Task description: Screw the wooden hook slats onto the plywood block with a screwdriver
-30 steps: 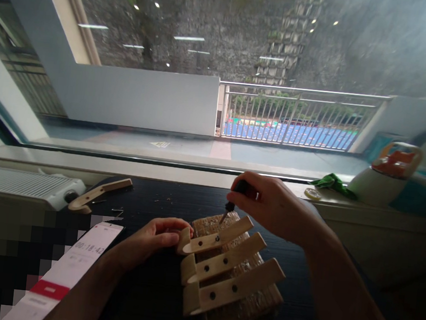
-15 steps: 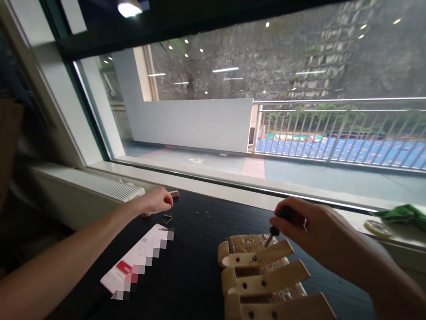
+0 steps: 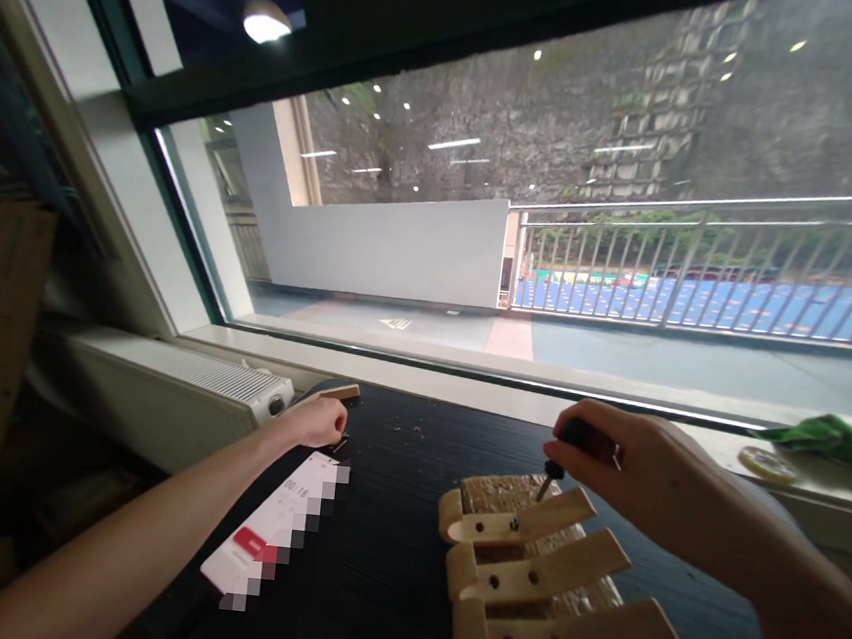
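Right hand [image 3: 599,442] grips screwdriver [image 3: 554,467], tip by farthest wooden hook [image 3: 536,518]. Left hand [image 3: 321,423], far left, curled at screws [image 3: 341,444], hold unclear; likely fetching one. Next: calls for fingertip pinch.

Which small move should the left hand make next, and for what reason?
Probably the left hand should pinch one of the small metal pieces, which look like screws: it is curled close beside them, though whether it holds anything is hidden. The right hand holds the screwdriver, pointing down, near the farthest wooden strip.
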The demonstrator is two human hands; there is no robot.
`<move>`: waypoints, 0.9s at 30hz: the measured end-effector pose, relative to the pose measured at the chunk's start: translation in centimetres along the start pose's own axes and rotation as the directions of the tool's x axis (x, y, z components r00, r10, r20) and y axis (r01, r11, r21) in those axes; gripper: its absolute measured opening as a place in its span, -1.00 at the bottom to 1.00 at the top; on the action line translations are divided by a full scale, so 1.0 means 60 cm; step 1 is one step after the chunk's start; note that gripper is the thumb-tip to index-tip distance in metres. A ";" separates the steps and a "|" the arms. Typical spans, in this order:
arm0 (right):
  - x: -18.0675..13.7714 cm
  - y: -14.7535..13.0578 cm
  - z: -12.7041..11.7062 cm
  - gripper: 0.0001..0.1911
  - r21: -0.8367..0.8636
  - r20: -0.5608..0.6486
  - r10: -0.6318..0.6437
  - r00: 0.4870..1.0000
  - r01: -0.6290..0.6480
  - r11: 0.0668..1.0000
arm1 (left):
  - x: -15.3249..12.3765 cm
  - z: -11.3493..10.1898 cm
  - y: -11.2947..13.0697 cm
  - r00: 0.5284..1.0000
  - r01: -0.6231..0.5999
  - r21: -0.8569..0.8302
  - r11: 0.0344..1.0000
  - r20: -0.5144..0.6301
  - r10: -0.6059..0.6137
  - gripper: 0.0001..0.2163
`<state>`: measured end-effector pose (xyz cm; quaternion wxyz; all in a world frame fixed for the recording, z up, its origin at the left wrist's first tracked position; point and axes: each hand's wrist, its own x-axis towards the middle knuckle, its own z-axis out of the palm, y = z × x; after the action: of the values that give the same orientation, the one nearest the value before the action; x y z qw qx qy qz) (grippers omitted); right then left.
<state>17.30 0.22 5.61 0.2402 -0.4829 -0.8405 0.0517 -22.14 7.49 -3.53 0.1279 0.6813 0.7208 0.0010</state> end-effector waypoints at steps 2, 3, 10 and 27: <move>0.000 0.002 -0.001 -0.72 0.009 -0.013 0.000 1.000 0.001 1.000 | -0.005 -0.012 0.012 0.999 -0.007 -0.056 0.998 -0.033 0.005 -0.76; 0.000 0.003 -0.001 -0.72 0.014 -0.016 0.001 1.000 0.000 1.000 | -0.009 -0.020 0.022 0.998 -0.017 -0.094 0.995 -0.054 0.012 -0.79; -0.002 -0.003 -0.009 -0.78 0.136 -0.048 -0.030 0.998 0.036 0.990 | -0.090 -0.046 0.180 0.958 -0.278 -0.632 0.723 -0.125 0.259 -0.71; -0.015 -0.035 -0.009 -0.92 0.263 -0.436 -0.101 0.894 0.234 0.936 | -0.164 -0.011 0.298 0.994 0.042 -0.859 -0.511 -0.017 0.110 -0.89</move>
<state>16.25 -1.72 6.45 0.4897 -0.3642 -0.7901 0.0571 -4.33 -0.79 2.05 0.6860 0.2494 0.3251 0.6013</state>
